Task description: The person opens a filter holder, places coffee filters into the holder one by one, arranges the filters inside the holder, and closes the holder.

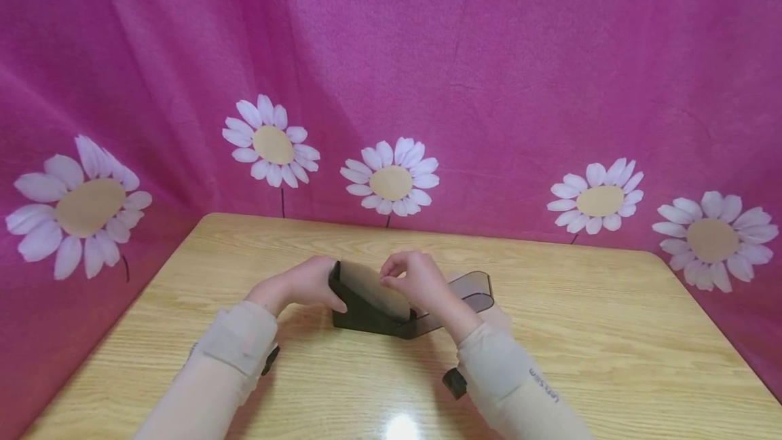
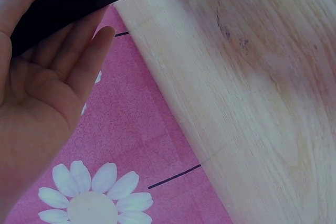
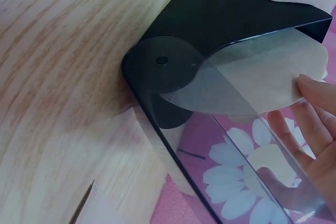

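Pinching the sheet (image 3: pixel 273 69) at its edge, the thumb and first finger of your right hand (image 1: pixel 421 280) are close together; the other fingers stand a little apart. I cannot tell if it is one layer or several. The sheet is partly inside the black box (image 1: pixel 366 321), with its rounded edge rising above the wall. Your left hand (image 1: pixel 308 282) grips the box at its left end, thumb on the near side, fingers on the far side. The clear lid (image 1: pixel 478 285) is open toward the right, beyond your right hand. All this is around the middle of the table (image 1: pixel 611 331), before the flowered cloth (image 1: pixel 489 87) at the far side.

In my judgement, the sheet could bend or tear if you pinch hard and pull sideways. The box could slide or tip if your left grip is loose. The lid could swing if your right hand knocks it.
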The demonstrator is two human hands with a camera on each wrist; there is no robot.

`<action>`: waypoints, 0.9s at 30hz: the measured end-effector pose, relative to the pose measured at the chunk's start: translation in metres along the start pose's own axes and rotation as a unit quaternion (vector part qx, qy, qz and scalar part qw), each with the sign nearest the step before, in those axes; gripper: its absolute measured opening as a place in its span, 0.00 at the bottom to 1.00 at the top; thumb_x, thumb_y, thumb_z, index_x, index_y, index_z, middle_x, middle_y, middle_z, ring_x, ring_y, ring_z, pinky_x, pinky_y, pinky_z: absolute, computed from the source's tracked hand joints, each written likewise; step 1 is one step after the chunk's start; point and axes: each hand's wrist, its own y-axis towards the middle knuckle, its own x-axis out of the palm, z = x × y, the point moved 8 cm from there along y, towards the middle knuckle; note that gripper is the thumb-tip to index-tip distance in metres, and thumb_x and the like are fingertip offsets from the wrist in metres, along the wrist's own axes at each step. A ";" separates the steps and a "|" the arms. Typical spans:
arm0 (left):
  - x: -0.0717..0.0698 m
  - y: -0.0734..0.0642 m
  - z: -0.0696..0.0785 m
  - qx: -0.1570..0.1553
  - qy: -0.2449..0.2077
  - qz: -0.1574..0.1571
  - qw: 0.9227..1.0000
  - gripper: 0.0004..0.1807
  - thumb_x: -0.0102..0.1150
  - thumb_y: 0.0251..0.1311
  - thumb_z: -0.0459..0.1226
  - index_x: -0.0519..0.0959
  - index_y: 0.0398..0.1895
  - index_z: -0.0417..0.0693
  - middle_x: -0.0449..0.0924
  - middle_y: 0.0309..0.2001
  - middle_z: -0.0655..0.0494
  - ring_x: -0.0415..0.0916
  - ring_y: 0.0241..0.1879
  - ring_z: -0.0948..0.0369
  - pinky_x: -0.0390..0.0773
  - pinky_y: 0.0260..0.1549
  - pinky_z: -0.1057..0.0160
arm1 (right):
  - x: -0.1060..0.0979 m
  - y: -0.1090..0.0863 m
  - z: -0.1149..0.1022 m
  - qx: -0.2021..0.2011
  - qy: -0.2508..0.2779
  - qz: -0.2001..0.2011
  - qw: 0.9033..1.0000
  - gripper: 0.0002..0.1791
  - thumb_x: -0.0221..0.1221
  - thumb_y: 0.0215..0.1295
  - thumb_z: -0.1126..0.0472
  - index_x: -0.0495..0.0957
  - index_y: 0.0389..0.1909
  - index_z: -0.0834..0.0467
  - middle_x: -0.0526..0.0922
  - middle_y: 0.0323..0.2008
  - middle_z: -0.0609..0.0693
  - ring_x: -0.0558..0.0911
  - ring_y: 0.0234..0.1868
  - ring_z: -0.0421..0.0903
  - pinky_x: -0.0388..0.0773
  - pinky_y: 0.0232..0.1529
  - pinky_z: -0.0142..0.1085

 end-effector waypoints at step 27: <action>0.002 -0.001 -0.003 -0.027 -0.014 -0.006 1.000 0.15 0.72 0.38 0.32 0.78 0.31 0.42 0.79 0.30 0.55 0.72 0.30 0.64 0.75 0.35 0.64 | -0.052 -0.009 -0.012 0.007 -0.005 0.039 0.999 0.09 0.62 0.58 0.60 0.80 0.39 0.58 0.85 0.38 0.52 0.82 0.44 0.50 0.75 0.46 0.44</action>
